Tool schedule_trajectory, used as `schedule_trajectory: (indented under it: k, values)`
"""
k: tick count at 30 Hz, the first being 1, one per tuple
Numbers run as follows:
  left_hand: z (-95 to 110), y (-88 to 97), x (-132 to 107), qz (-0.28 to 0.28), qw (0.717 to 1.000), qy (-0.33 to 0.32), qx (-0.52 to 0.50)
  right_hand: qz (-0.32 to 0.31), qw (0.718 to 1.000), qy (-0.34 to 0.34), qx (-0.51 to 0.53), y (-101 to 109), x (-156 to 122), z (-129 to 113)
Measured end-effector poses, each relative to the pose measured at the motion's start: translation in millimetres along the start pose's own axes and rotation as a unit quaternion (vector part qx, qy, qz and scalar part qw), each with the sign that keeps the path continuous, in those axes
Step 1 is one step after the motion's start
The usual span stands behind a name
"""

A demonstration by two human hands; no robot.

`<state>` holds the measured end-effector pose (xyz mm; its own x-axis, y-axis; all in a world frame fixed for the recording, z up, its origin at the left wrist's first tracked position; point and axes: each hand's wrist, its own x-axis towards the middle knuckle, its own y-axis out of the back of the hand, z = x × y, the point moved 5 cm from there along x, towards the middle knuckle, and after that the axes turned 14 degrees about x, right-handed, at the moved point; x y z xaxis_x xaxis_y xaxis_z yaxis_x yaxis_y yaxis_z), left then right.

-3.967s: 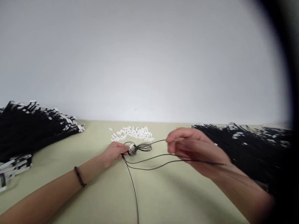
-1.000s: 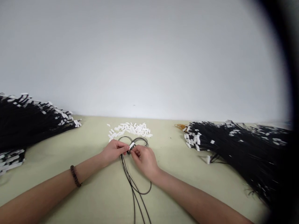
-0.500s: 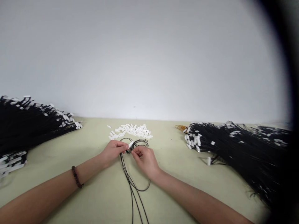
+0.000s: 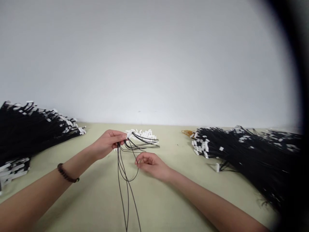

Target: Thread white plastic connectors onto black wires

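My left hand (image 4: 108,143) is closed in a pinch around a white plug connector (image 4: 129,133), raised above the table. Thin black wires (image 4: 127,187) run from it: some hang toward the front edge, others loop to the right over the pile of loose connectors. Lower and to the right, the fingers of my right hand (image 4: 152,165) are curled together, thumb against fingertips, on one black wire that loops down from the connector. The wire ends in the connector are too small to make out.
Behind my hands lies a pile of small white connectors (image 4: 148,135). Large bundles of black wires with white ends lie at the left (image 4: 31,129) and the right (image 4: 241,151). An orange-yellow wire coil (image 4: 187,132) is beside the right bundle. A pale wall (image 4: 154,64) rises behind the green table (image 4: 169,199).
My left hand has moved up and left with the connector. My right hand has separated from it and sits slightly lower, and the coiled wires have spread out to the right.
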<state>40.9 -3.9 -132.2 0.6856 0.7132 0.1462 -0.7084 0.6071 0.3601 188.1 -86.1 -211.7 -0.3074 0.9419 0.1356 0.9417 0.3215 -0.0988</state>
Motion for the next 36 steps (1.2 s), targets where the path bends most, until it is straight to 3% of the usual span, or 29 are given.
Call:
schedule_trajectory:
  k: [3, 5, 7, 10, 13, 15, 16, 18, 19, 21, 24, 28, 32, 36]
  values:
    - [41, -9.7, -17, -0.089, 0.991, -0.066, 0.074, -0.09, 0.991, -0.07, 0.075, -6, -2, -1]
    - [58, -21.0, -27, -0.145, 0.976, -0.1, 0.131, -0.098, 0.982, -0.085, 0.136, 0, 2, -3]
    - [60, -35.9, -33, -0.201, 0.955, -0.105, 0.19, -0.077, 0.972, -0.087, 0.203, 15, 12, -7]
    - [37, -56.4, -29, -0.237, 0.936, -0.082, 0.247, -0.059, 0.965, -0.105, 0.233, 36, 32, -21]
    - [-1, -65.5, -18, -0.207, 0.945, -0.027, 0.254, -0.028, 0.99, -0.097, 0.101, 43, 46, -39]
    - [-23, -64.8, -11, -0.17, 0.957, 0.005, 0.237, 0.035, 0.996, -0.023, -0.072, 37, 44, -53]
    - [-31, -63.0, -8, -0.151, 0.963, 0.017, 0.222, 0.081, 0.982, 0.037, -0.166, 31, 39, -61]
    - [-42, -58.0, -5, -0.116, 0.975, 0.039, 0.188, 0.165, 0.921, 0.153, -0.319, 9, 19, -72]
    - [-45, -55.7, -4, -0.105, 0.978, 0.052, 0.17, 0.18, 0.894, 0.18, -0.369, -4, 8, -71]
    - [-51, -52.3, -4, -0.093, 0.983, 0.08, 0.139, 0.149, 0.879, 0.159, -0.424, -28, -5, -57]
    - [-54, -50.4, -4, -0.086, 0.985, 0.098, 0.111, 0.085, 0.898, 0.064, -0.428, -45, -9, -25]
    - [-57, -50.2, -3, -0.078, 0.989, 0.087, 0.088, 0.086, 0.936, -0.021, -0.342, -42, 4, 2]
    - [-62, -49.1, 0, -0.071, 0.988, 0.103, 0.092, 0.105, 0.948, -0.047, -0.297, -31, 11, 9]
    - [-65, -48.1, 1, -0.061, 0.985, 0.127, 0.099, 0.085, 0.957, -0.059, -0.271, -23, 2, 3]
